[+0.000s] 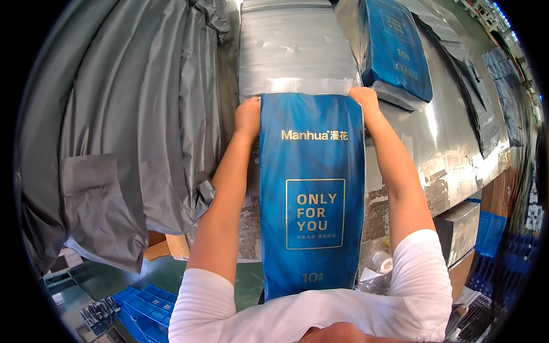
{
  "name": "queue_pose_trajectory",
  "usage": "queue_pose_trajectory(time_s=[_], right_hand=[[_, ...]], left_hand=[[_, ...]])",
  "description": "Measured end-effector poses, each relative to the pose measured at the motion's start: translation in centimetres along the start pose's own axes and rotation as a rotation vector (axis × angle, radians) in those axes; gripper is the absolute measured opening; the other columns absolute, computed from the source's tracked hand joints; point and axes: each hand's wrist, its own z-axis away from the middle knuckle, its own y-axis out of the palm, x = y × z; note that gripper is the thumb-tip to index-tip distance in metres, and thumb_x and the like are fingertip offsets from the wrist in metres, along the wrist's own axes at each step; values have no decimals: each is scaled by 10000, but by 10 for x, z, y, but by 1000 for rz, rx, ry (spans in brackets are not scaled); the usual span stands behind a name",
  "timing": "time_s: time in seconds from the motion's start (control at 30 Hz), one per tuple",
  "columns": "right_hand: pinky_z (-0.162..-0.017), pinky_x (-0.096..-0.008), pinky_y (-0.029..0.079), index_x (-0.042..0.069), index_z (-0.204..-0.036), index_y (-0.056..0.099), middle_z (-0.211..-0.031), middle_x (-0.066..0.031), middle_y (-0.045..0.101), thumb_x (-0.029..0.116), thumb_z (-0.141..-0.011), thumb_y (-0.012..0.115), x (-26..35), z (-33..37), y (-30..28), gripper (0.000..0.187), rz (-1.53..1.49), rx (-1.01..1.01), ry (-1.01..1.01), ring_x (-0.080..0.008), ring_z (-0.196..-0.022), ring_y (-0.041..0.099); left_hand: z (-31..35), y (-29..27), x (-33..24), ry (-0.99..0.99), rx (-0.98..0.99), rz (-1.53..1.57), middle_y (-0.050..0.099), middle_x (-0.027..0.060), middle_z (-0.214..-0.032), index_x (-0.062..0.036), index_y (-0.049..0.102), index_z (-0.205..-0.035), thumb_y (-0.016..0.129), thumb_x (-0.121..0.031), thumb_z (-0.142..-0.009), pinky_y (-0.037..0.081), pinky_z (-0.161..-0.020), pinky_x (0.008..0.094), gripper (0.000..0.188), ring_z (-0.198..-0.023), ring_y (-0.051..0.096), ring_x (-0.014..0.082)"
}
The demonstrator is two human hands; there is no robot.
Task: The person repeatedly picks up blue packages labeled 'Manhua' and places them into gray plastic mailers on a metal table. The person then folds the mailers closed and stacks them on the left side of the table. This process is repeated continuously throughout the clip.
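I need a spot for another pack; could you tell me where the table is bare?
Bare metal table top lies right of the right hand, below the second blue pack. The left is crowded with grey mailer bags.

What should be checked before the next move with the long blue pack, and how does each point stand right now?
1. Left hand grips the far left corner of the blue pack: ok.
2. Right hand grips the far right corner: ok.
3. Pack lies straight, lengthwise between the forearms: ok.
4. Mouth of the grey mailer bag open in front of the pack: cannot tell; only its clear strip shows at the pack's far edge.
5. Second blue pack lies apart to the right, out of the way: ok.
6. Stack of grey bags on the left stays off the pack: ok.
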Motion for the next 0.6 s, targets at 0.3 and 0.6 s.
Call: queue_pose_trajectory(time_s=[0.3,0.6], right_hand=[[-640,-398,457,87,-820,570,-796,-161,612,215,-833,477,29,45,-46,159,-585,-423,390,-328,-779,592],[-688,-436,474,42,-859,590,-829,-194,606,93,-783,436,38,68,-17,178,-394,-97,468,-354,-808,597]], left_hand=[[5,-39,-24,32,-503,387,593,133,-883,0,574,-836,534,-58,-805,462,-688,344,77,-802,581,288],[27,-59,-31,-465,53,74,613,175,-901,-17,590,-861,532,-100,-782,465,-729,427,128,-855,582,366]])
